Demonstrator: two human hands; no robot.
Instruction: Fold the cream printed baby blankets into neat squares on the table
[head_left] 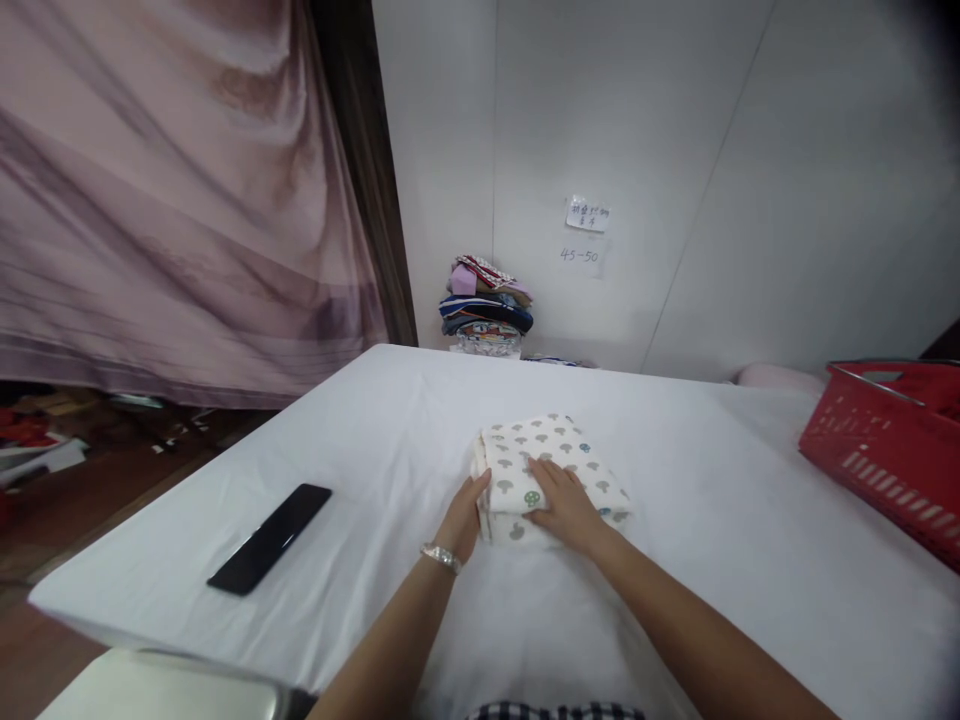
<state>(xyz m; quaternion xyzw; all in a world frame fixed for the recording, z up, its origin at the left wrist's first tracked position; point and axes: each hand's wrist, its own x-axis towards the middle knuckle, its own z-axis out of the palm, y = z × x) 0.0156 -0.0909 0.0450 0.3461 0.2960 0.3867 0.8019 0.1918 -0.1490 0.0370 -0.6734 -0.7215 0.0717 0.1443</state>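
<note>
A folded white cloth point(551, 437) printed with grey, green and blue mushrooms lies in a thick, roughly square bundle on the white-covered table. At its left edge is my left hand point(461, 518), with a silver bracelet at the wrist. The thumb side shows against the folded layers, and the other fingers are partly hidden by the edge; the hand appears closed on it. My right hand point(568, 508) rests flat on top near the front, its fingers stretched out and the thumb apart.
A long black flat object point(270, 540) lies on the table point(375, 430) to the left. On the right stands a red plastic basket point(885, 455). Beyond the far edge rises a stack of folded clothes point(487, 305) against the wall. A pink curtain point(180, 200) hangs at left.
</note>
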